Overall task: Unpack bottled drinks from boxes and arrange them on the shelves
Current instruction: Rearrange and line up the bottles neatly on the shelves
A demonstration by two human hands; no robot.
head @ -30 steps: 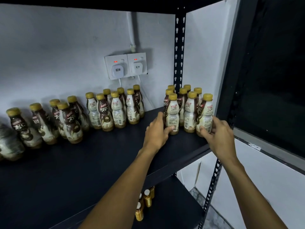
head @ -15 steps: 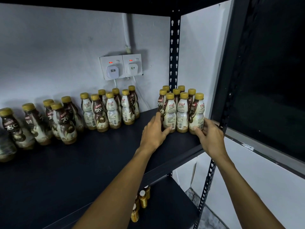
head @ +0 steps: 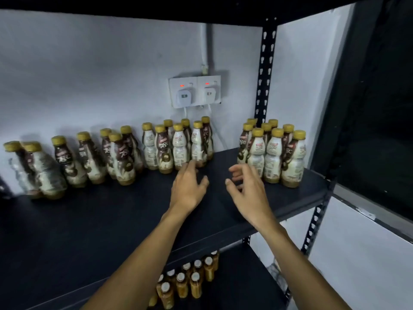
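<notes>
Both empty: left hand (head: 188, 189), right hand (head: 245, 191), above shelf (head: 111, 220).

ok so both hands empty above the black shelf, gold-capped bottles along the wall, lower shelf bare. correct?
Not bare: the head view shows amber bottles standing on the lower shelf. The rest holds: left hand and right hand empty above the black shelf, gold-capped bottles along the wall.

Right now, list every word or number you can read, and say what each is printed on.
"78C": brown label of a bottle in the left group.
"78": brown label of a bottle in the middle group.
Red brand tab and small print on the labels: too blurred to read.
Wall sockets: no readable text.
</notes>
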